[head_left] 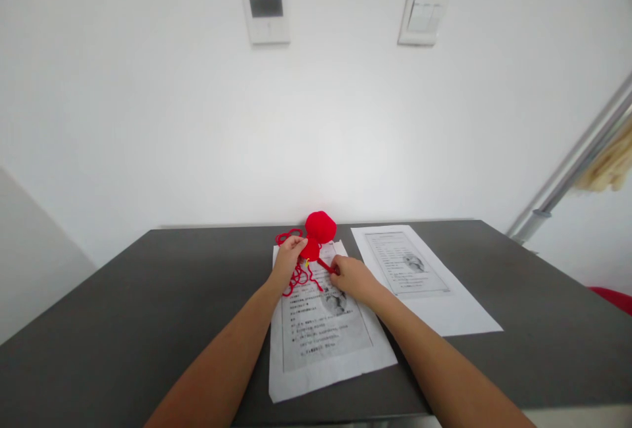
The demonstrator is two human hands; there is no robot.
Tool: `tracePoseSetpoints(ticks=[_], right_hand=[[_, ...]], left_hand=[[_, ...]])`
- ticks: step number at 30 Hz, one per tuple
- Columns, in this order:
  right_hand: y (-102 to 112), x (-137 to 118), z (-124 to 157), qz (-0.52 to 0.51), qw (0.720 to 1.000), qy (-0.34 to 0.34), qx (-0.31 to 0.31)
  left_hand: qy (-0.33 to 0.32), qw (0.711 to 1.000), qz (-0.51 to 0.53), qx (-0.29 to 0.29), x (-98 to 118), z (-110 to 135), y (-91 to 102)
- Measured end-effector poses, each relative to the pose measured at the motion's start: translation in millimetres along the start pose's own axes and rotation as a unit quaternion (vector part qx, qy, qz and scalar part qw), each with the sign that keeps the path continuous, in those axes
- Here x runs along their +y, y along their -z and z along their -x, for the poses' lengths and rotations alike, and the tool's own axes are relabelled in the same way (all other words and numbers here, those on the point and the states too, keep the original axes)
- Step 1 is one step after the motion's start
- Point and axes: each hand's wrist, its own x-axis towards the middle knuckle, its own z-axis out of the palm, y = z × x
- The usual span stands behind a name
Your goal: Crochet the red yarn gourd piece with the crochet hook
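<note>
A small red yarn piece (311, 250) sits near the back of the dark bench (123, 322), just above the upper end of a printed sheet (330, 352). The left hand (289, 262) pinches it at its left edge, thumb and fingers closed on it. The right hand (351, 276) is clamped on a slim red length (325, 265) that runs up toward the piece; whether it is a tool or drawn-out yarn is too small to tell. A yellow bit (307, 263) shows at the lower edge of the piece, and a short red tail (315, 278) hangs below it over the print. Loose red strands (299, 275) lie tangled by the left hand, and a red ball (320, 227) rests right behind the piece. The step in hand looks like working the yarn piece between both hands; the next move seems to call for a steady left pinch, fine control from the right, and strands kept free of snags. Farther right lies a second sheet (461, 316), apart from both hands. On the wall behind are a screen panel (267, 14) and a switch plate (421, 16).
</note>
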Motion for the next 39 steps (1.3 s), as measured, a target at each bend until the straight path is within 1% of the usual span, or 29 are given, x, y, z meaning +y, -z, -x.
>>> tracePoseSetpoints(ticks=[3, 7, 8, 9, 10, 11, 12, 13, 14, 15, 16, 20, 23, 26, 28, 30, 33, 36, 39], right_hand=[[-1.0, 6.4, -3.9, -0.030, 0.999, -0.034, 0.027], [0.3, 10.8, -8.3, -0.089, 0.992, -0.054, 0.075], [1.5, 10.9, -9.0, -0.133, 0.985, -0.056, 0.095], [3.0, 10.5, -9.5, -0.206, 0.970, -0.053, 0.116], [4.9, 10.0, -9.8, -0.302, 0.943, -0.046, 0.135], [6.9, 9.2, -9.9, -0.416, 0.896, -0.036, 0.151], [9.0, 8.4, -10.0, -0.520, 0.840, -0.018, 0.152], [10.8, 7.6, -9.9, -0.584, 0.799, -0.005, 0.146], [12.3, 6.7, -9.8, -0.622, 0.771, 0.003, 0.138], [13.2, 5.8, -9.6, -0.643, 0.754, 0.007, 0.136], [13.5, 4.9, -9.4, -0.651, 0.747, 0.005, 0.135], [8.9, 0.7, -8.6, -0.646, 0.749, -0.017, 0.145], [4.0, -1.4, -8.9, -0.652, 0.744, -0.016, 0.146], [0.5, -1.1, -10.2, -0.656, 0.743, -0.018, 0.134], [-1.1, 0.3, -11.0, -0.651, 0.747, -0.019, 0.135], [-1.9, 2.3, -11.5, -0.635, 0.758, -0.017, 0.148], [-0.9, 5.0, -11.5, -0.600, 0.783, 0.000, 0.162], [1.2, 5.5, -11.3, -0.568, 0.811, 0.021, 0.140], [1.3, 3.2, -10.7, -0.536, 0.838, 0.021, 0.103]], left_hand=[[0.003, 1.000, 0.015, -0.015, -2.0, -0.9, 1.7], [0.009, 1.000, 0.022, -0.021, -5.2, -2.7, 3.3], [0.009, 0.999, 0.023, -0.021, -5.7, -3.0, 3.6], [0.010, 0.999, 0.024, -0.021, -5.9, -3.1, 3.7], [0.010, 0.999, 0.025, -0.023, -5.9, -3.2, 3.6], [0.010, 0.999, 0.025, -0.026, -5.6, -3.1, 3.5], [0.010, 0.999, 0.026, -0.031, -5.2, -2.9, 3.2], [0.010, 0.999, 0.027, -0.037, -4.7, -2.5, 2.8], [0.010, 0.999, 0.028, -0.043, -4.2, -2.0, 2.2], [0.010, 0.998, 0.029, -0.050, -4.0, -1.5, 1.5], [0.010, 0.998, 0.028, -0.059, -4.0, -0.9, 0.6], [0.011, 0.994, 0.033, -0.102, -7.4, 1.0, -4.4], [0.007, 0.991, 0.037, -0.128, -11.2, 1.4, -8.6], [-0.001, 0.990, 0.029, -0.141, -13.7, 1.2, -10.2], [-0.002, 0.989, 0.021, -0.144, -14.7, 0.9, -9.7], [-0.001, 0.989, 0.014, -0.145, -15.6, 0.5, -8.6], [-0.004, 0.991, 0.008, -0.137, -17.1, -0.6, -8.0], [-0.007, 0.993, 0.007, -0.117, -17.9, -1.5, -8.3], [-0.004, 0.994, 0.008, -0.108, -16.4, -0.9, -7.6]])
